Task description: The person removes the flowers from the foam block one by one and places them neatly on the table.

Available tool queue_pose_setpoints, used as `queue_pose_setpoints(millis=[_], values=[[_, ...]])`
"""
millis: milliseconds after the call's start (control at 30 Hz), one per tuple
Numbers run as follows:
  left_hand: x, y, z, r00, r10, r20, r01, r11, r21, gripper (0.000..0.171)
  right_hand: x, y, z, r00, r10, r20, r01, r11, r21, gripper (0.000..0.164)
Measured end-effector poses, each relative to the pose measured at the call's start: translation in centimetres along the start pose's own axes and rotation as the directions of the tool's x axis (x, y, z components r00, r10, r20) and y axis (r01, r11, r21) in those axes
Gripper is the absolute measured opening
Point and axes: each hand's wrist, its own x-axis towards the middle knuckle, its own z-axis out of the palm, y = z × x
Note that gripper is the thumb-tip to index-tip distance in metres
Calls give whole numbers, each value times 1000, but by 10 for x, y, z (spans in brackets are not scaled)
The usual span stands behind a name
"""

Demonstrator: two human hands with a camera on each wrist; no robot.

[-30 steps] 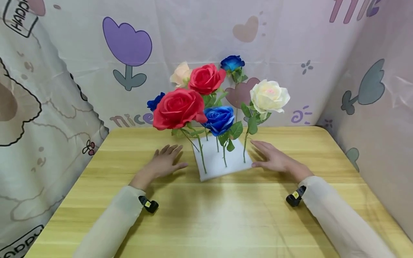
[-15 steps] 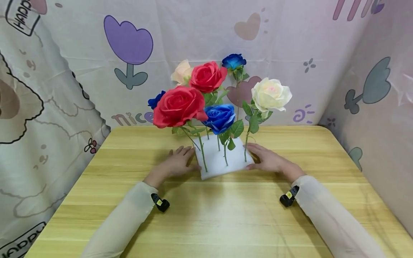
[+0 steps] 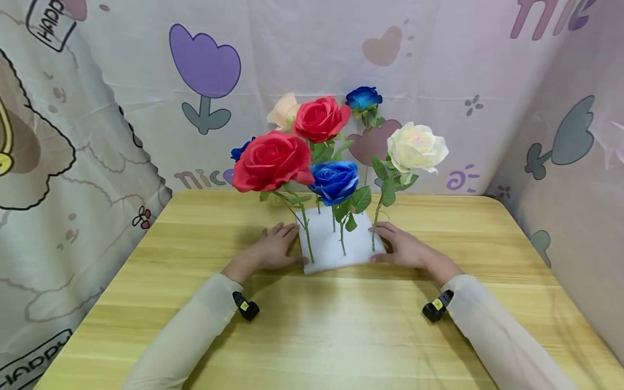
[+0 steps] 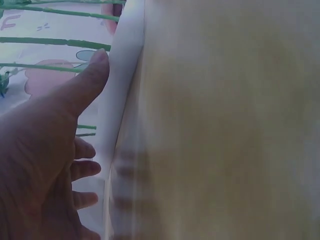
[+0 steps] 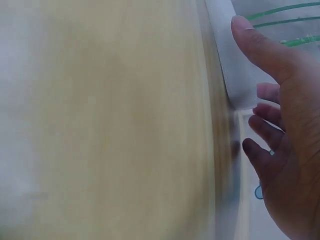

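A white foam block (image 3: 358, 252) stands on the table, with several artificial roses upright in it. At the front are a large red rose (image 3: 273, 162) and a blue rose (image 3: 335, 183); a white rose (image 3: 417, 146) stands on the right. My left hand (image 3: 270, 249) is at the block's left side, its thumb near the front corner. Opposite it, my right hand (image 3: 407, 246) lies along the right side, thumb toward the front and fingers further back. The wrist views show both thumbs overlapping the block (image 4: 127, 55) and the other fingers spread, only loosely bent.
Behind the front blooms are a second red rose (image 3: 322, 119), a peach rose (image 3: 284, 111) and a taller blue rose (image 3: 364, 98). The wooden table (image 3: 336, 330) extends around the block. Printed curtains (image 3: 292, 49) enclose the back and sides.
Both hands have moved inward from beside the foam block to its left and right sides, the left hand travelling further. The whole head view has shifted slightly.
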Motion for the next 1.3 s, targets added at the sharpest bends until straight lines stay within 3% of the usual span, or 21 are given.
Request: queue_pose_setpoints(millis=[533,800,1000,1133,1300], values=[[-5,-8,2,993,112,25,-112,994,5,104,-22,-20,-3,999,-50,8,51,996,-70,82],[-12,-7,2,991,111,75,-111,994,3,105,-35,-29,-1,994,-113,-8,111,985,-136,80],[-18,-5,3,988,129,85,-128,992,-16,105,-44,-35,3,994,-111,3,110,978,-176,85],[-21,-3,3,987,135,90,-134,991,-15,104,-47,-38,5,993,-115,-6,113,980,-165,89],[-26,-2,2,986,147,81,-145,989,-22,103,-44,-41,8,983,-183,-33,177,975,-131,89]])
